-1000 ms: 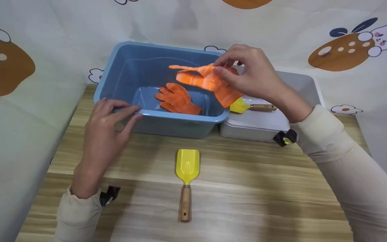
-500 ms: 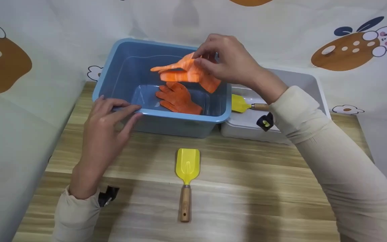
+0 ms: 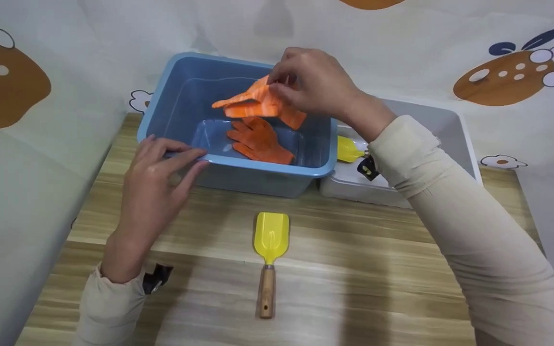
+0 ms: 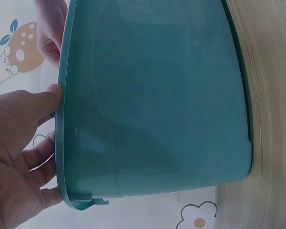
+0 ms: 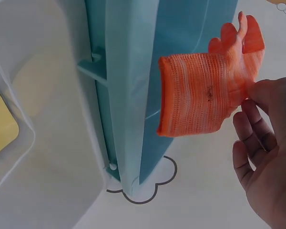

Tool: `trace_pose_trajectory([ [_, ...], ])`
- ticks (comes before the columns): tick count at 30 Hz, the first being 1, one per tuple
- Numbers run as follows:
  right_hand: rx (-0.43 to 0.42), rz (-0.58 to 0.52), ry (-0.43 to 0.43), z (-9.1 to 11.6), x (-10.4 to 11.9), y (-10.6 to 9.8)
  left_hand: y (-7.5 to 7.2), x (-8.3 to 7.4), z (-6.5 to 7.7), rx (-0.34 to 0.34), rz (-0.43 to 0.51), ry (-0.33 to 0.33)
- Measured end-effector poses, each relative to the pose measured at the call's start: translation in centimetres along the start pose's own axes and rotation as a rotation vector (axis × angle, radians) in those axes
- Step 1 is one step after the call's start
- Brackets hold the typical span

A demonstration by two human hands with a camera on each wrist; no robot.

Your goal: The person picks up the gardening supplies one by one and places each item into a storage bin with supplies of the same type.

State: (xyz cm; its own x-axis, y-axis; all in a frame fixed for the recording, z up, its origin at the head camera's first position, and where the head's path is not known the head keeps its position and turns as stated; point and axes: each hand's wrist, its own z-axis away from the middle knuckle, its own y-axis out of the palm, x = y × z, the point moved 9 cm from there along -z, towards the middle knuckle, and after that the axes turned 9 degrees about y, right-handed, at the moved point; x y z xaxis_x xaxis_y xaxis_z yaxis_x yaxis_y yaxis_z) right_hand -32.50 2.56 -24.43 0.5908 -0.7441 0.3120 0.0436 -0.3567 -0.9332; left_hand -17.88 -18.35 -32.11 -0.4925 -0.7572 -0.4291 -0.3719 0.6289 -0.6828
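In the head view my right hand (image 3: 315, 79) pinches an orange knit work glove (image 3: 253, 101) between thumb and fingertips, above the blue plastic basin (image 3: 238, 163). The glove's ribbed cuff (image 5: 193, 95) faces the right wrist camera, its fingers pointing away. A second, darker orange glove (image 3: 260, 140) lies flat on the basin floor, fingers toward the left. My left hand (image 3: 159, 178) holds the basin's front-left rim, thumb and fingers at its edge; the left wrist view shows them at the rim (image 4: 62, 114).
A yellow hand shovel (image 3: 271, 238) with a wooden handle lies on the wooden table (image 3: 200, 288) in front of the basin. Right of the basin stands a pale grey tub (image 3: 431, 120) holding another yellow shovel (image 3: 349, 149), partly hidden by my right sleeve. Printed cloth hangs behind.
My right hand has carried the pinched glove leftward, from over the basin's right edge to above the inside of the basin. The left hand stays on the rim.
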Motion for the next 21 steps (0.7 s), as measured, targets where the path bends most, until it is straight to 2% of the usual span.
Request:
trace_pose_trajectory([
  [5, -0.012, 0.053, -0.031, -0.1, 0.6, 0.4, 0.0, 0.0, -0.1, 0.009, -0.011, -0.006],
  [11, -0.005, 0.065, -0.035, 0.4, 0.6, 0.4, 0.2, 0.1, -0.1, 0.017, 0.004, -0.026],
  [21, 0.041, 0.075, -0.021, 2.3, 0.3, 0.4, 0.2, 0.2, 0.0, -0.006, 0.008, 0.01],
])
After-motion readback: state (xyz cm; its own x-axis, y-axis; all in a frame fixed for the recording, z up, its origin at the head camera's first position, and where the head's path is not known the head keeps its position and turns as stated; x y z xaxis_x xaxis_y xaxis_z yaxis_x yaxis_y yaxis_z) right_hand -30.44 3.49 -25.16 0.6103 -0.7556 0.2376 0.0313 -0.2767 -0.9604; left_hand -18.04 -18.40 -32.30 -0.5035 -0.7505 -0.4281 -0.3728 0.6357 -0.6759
